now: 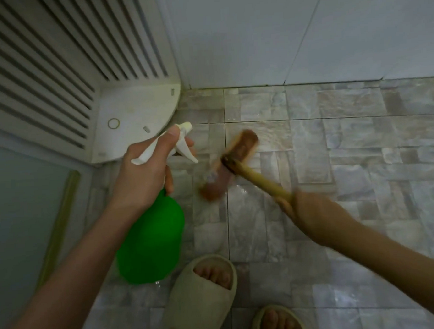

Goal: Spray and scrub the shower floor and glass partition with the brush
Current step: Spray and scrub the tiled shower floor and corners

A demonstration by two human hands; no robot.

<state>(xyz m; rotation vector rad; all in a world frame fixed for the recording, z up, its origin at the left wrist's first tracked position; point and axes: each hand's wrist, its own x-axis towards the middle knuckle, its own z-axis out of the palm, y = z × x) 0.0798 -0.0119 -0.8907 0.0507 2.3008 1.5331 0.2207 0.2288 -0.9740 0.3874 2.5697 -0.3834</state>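
Left grip (146, 172) on spray bottle (152, 241) — slipper (202, 299), corner shelf (134, 110) nearby.

Wet shower floor (360, 158) of grey-beige marbled stone tiles, seen from above.

The blurred brown head of a wooden-handled scrub brush (229, 163) is pressed to the tiles between the left hand (142, 177) and the right hand (310, 210). A white quarter-round plastic corner base (134, 113) is set on the floor beyond the left hand. A beige open-toed slipper (204, 296) is planted nearer than both hands, and a second slipper (275, 323) just beside it.
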